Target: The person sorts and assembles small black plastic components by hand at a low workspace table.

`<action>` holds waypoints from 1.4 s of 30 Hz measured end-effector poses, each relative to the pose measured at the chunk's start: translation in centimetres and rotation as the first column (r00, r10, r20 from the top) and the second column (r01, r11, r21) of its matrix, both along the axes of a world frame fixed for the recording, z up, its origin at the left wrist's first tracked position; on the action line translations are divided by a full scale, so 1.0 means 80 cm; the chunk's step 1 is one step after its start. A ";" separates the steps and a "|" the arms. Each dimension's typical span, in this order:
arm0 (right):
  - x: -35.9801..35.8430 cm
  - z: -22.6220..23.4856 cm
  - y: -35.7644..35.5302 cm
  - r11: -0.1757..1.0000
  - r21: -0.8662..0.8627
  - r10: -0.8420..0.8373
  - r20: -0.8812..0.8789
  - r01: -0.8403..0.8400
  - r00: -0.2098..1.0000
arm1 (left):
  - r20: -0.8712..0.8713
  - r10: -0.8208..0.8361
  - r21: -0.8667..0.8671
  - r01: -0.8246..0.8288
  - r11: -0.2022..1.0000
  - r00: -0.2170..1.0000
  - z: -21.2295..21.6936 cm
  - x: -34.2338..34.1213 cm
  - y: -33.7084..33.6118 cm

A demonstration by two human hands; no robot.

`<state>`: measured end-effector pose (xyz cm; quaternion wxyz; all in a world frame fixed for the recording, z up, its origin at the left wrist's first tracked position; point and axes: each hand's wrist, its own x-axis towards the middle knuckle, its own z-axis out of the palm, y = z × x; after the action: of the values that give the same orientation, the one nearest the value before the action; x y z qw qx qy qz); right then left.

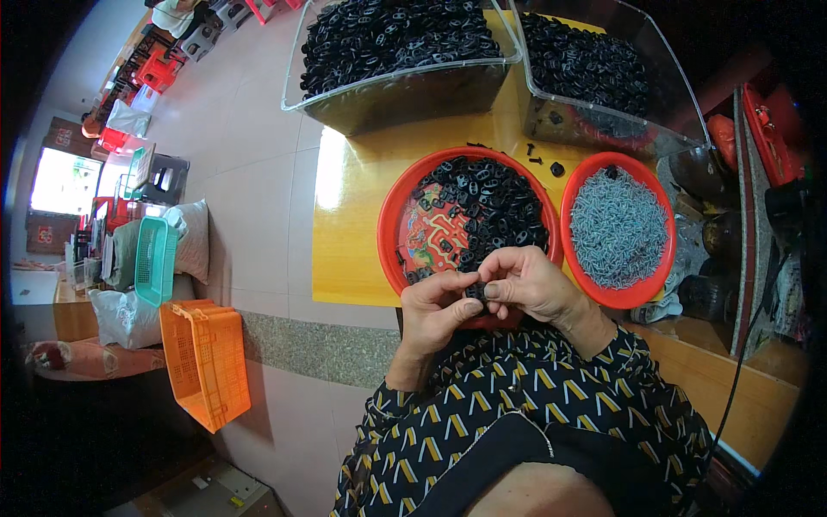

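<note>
My left hand [438, 308] and my right hand [534, 289] meet over the near edge of a round red tray [385, 215]. Pinched between the fingertips of both is a small black plastic piece [476, 292], partly covered by the fingers. Many loose black plastic pieces [508, 207] with oval holes fill the tray's right side, while its patterned bottom shows at the left. Beside it, to the right, a second red tray [567, 215] holds a heap of small silvery screws [620, 228], with one black piece on top near its far edge.
Two clear bins, a left one [413, 95] and a right one [594, 138], hold black pieces at the back of the yellow table [345, 215]. A few dark bits [556, 169] lie between the trays. An orange crate [207, 362] and a green basket [155, 258] stand at left.
</note>
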<state>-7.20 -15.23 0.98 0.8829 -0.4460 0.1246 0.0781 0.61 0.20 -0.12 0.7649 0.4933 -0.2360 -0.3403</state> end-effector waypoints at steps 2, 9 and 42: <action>0.000 0.004 0.002 1.000 0.015 -0.017 -0.011 0.017 1.000 | -0.012 0.007 -0.002 -0.007 1.000 1.000 0.003 -0.001 -0.002; -0.003 0.007 -0.001 1.000 -0.015 0.019 0.040 -0.019 0.999 | 0.188 -0.019 0.022 0.015 1.000 0.982 0.006 0.001 -0.002; 0.012 -0.005 -0.001 0.999 0.025 0.019 0.058 -0.021 0.998 | 0.524 0.066 0.048 -0.106 0.993 0.849 0.008 0.010 -0.010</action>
<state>-6.27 -15.30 0.58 0.8910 -0.4378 0.0936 0.0755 1.39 -0.62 0.48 0.6676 0.6055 -0.3993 -0.1679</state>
